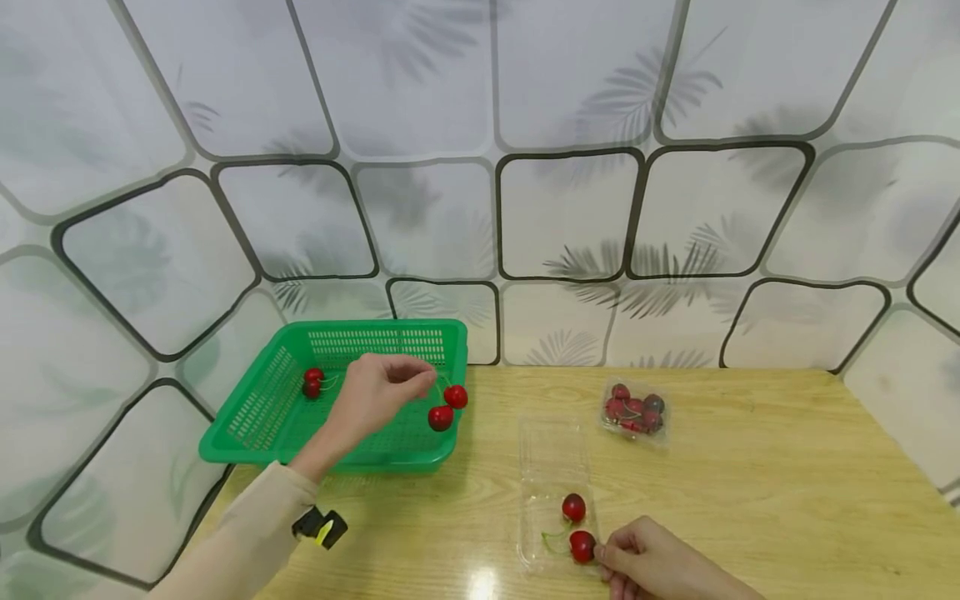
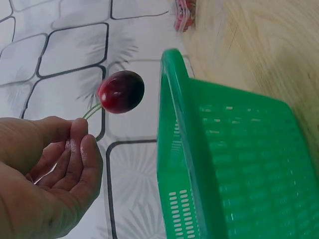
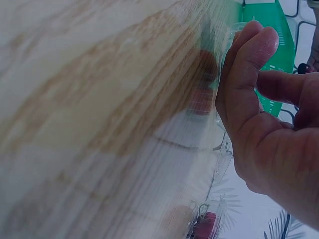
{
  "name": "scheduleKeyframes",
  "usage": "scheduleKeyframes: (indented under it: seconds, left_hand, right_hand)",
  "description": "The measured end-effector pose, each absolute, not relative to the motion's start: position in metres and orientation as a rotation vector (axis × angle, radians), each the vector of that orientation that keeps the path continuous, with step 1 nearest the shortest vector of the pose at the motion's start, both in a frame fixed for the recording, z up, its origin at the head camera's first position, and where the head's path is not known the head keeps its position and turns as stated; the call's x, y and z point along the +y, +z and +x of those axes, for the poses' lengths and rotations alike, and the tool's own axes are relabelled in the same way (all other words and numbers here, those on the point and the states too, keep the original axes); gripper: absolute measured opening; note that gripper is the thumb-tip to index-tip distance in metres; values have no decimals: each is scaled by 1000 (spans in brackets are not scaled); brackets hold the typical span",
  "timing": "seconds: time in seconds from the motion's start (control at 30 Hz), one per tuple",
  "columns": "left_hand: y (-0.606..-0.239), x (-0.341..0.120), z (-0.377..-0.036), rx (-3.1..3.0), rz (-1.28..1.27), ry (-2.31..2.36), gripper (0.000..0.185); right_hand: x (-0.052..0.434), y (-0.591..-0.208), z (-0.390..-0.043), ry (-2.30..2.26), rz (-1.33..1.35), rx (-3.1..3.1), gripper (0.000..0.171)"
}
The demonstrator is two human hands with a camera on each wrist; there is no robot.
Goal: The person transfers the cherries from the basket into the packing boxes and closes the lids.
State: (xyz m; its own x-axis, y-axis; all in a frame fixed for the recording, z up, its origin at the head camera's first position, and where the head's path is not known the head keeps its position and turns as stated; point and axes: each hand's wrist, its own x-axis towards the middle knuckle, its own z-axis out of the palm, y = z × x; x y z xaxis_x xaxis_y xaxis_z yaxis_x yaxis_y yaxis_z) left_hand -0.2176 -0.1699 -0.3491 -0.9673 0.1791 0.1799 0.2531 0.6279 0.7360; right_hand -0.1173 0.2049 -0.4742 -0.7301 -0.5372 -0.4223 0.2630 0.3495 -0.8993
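Note:
By their green stems my left hand (image 1: 382, 387) pinches a pair of red cherries (image 1: 441, 417), which hang over the right side of the green basket (image 1: 330, 457). Close up in the left wrist view, one dark red cherry (image 2: 122, 92) shows past the fingertips, its partner out of sight. A clear plastic box (image 1: 557, 446) lies unfolded on the table with two stemmed cherries (image 1: 582, 547) in its near half. At that half's right edge, my right hand (image 1: 648, 562) grips the rim between thumb and fingers. Two more cherries (image 1: 312, 382) lie inside the basket, toward its left.
A second clear box (image 1: 635, 412), filled with several cherries, sits farther back on the wooden table (image 1: 765, 483). Patterned cloth (image 1: 570, 217) rises behind the table and along both sides. The basket stands at the table's back left.

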Motion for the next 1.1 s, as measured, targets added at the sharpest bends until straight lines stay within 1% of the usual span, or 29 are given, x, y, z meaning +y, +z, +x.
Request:
scheduleKeyframes:
  seconds: [0.3, 0.57, 0.87, 1.1]
  left_hand:
    - [-350, -151, -200, -2793, -458, -1365, 10]
    - [-355, -129, -184, -2793, -542, -1582, 9]
    - [-373, -103, -173, -2734, -607, -1814, 9]
    - [-390, -87, -166, -2761, -561, -1912, 8]
  right_hand:
    - [206, -475, -117, -1446, -252, 1930, 31]
    - [205, -475, -116, -1464, -278, 1918, 32]
    - [203, -472, -115, -1446, -249, 1930, 31]
    - [201, -471, -116, -1447, -235, 1928, 30]
